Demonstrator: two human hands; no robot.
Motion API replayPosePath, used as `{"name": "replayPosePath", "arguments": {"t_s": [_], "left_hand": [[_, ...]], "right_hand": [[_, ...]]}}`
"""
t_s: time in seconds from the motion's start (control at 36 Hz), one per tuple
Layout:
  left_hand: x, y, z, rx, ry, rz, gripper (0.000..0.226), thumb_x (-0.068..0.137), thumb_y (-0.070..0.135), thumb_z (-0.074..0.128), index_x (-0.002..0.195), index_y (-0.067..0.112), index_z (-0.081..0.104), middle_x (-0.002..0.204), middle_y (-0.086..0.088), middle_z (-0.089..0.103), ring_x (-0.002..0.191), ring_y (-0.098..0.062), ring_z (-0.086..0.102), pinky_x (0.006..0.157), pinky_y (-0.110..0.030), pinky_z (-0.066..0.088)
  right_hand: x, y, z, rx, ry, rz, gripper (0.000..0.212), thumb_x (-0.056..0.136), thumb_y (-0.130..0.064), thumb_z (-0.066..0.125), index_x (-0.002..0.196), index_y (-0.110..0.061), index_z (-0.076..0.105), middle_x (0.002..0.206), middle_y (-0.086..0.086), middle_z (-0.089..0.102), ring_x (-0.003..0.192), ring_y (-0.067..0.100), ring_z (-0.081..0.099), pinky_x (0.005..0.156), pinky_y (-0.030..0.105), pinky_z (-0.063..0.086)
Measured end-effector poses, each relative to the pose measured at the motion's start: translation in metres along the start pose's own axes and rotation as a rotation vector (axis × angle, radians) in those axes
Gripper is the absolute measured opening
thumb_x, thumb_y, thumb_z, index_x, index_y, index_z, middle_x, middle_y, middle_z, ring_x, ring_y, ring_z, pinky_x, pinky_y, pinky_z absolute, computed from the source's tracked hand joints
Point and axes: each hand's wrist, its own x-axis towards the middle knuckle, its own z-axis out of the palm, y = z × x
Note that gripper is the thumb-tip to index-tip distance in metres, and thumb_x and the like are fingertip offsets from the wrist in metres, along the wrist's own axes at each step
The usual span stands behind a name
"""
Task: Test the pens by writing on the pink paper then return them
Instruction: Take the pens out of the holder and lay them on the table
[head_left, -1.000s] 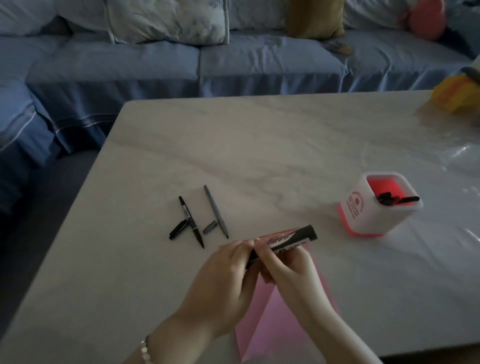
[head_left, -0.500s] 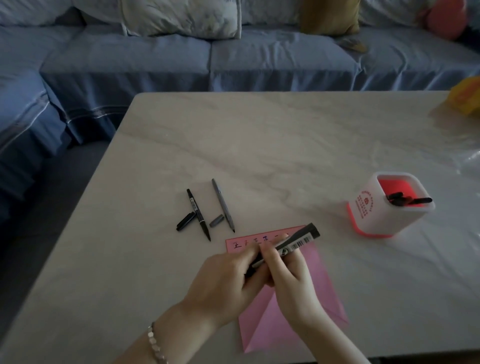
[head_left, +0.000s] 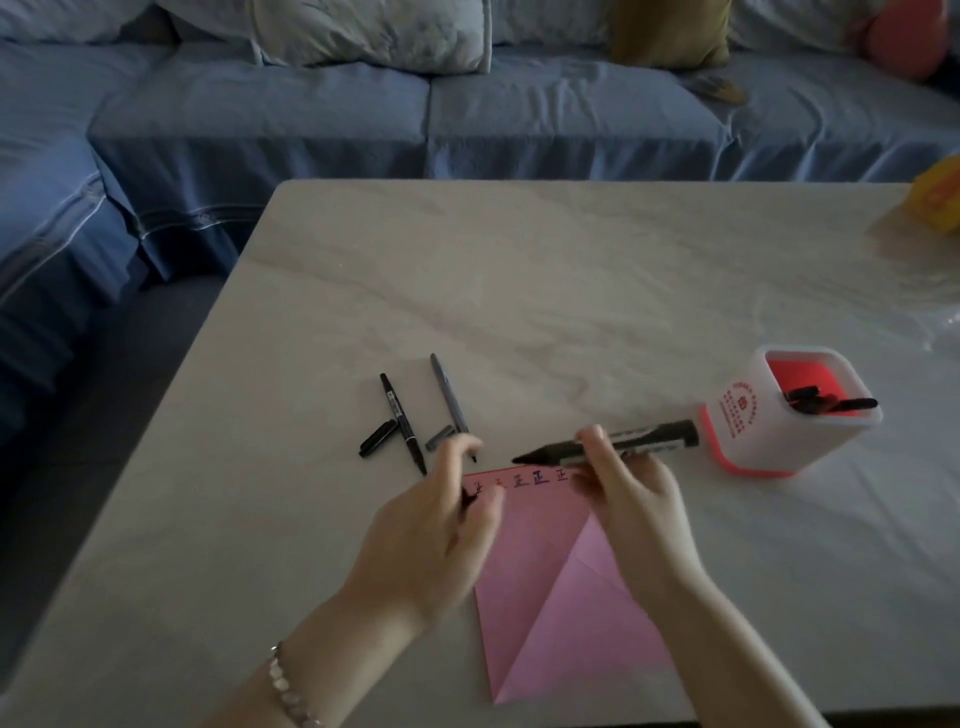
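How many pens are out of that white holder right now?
3. A thick black marker in the right hand; a black pen and a grey pen lying side by side on the table. More sit in the pen holder, partly hidden.

The pink paper (head_left: 540, 545) carries a handwritten row of 正 characters along its far edge, five showing. Red lettering on the pen holder (head_left: 748, 426) and the label on the marker (head_left: 652, 439) are too small to read.

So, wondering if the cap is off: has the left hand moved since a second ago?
Yes. The left hand has pulled leftward off the marker, along the pink paper, reaching the grey pen.
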Motion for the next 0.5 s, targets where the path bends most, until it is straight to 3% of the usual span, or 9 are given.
{"name": "replayPosePath", "arguments": {"t_s": [0.06,0.19,0.28,0.33,0.42,0.5], "left_hand": [[-0.002,-0.009,-0.007,-0.062,0.038,-0.073,0.025,0.093,0.032,0.029,0.118,0.031,0.031,0.061,0.009,0.043,0.061,0.003,0.048,0.057,-0.011,0.034],[-0.010,-0.027,-0.016,-0.121,0.087,-0.175,0.022,0.095,0.013,0.034,0.111,0.029,0.033,0.083,0.009,0.047,0.062,-0.004,0.044,0.055,-0.015,0.035],[-0.014,-0.036,-0.016,-0.173,0.183,-0.217,0.025,0.094,0.015,0.040,0.108,0.034,0.032,0.102,0.002,0.056,0.083,-0.006,0.054,0.067,-0.009,0.039],[-0.016,-0.039,-0.018,-0.193,0.216,-0.225,0.032,0.091,0.015,0.048,0.101,0.041,0.034,0.107,0.004,0.058,0.097,-0.005,0.055,0.073,-0.003,0.037],[-0.017,-0.039,-0.022,-0.180,0.232,-0.229,0.028,0.087,0.013,0.059,0.092,0.037,0.045,0.099,0.010,0.062,0.084,0.005,0.055,0.067,-0.002,0.038],[-0.017,-0.040,-0.026,-0.189,0.270,-0.243,0.023,0.084,0.009,0.063,0.089,0.028,0.051,0.089,0.012,0.064,0.072,-0.002,0.056,0.061,-0.005,0.040]], "right_hand": [[0.016,-0.008,-0.008,-0.117,-0.028,0.013,0.023,0.082,-0.028,0.061,0.069,-0.010,0.066,0.060,-0.003,0.067,0.053,0.004,0.060,0.058,0.019,0.050],[0.056,-0.025,-0.004,-0.297,-0.211,0.049,0.012,0.085,-0.015,0.061,0.089,-0.004,0.061,0.066,0.005,0.066,0.047,0.006,0.058,0.049,0.015,0.050],[0.082,-0.024,0.009,-0.424,-0.263,-0.024,0.017,0.085,-0.012,0.061,0.097,-0.001,0.057,0.066,0.006,0.065,0.045,0.004,0.059,0.046,0.015,0.048],[0.096,-0.019,0.020,-0.577,-0.301,-0.079,0.021,0.085,-0.015,0.062,0.101,-0.001,0.057,0.070,0.008,0.066,0.052,0.011,0.060,0.052,0.020,0.049],[0.112,-0.007,0.037,-0.782,-0.348,-0.104,0.023,0.087,-0.021,0.059,0.099,-0.002,0.062,0.075,0.008,0.065,0.055,0.015,0.054,0.053,0.023,0.042],[0.120,0.006,0.051,-0.907,-0.295,-0.096,0.026,0.084,-0.024,0.061,0.093,0.001,0.066,0.077,0.014,0.065,0.063,0.021,0.053,0.054,0.024,0.038]]}}
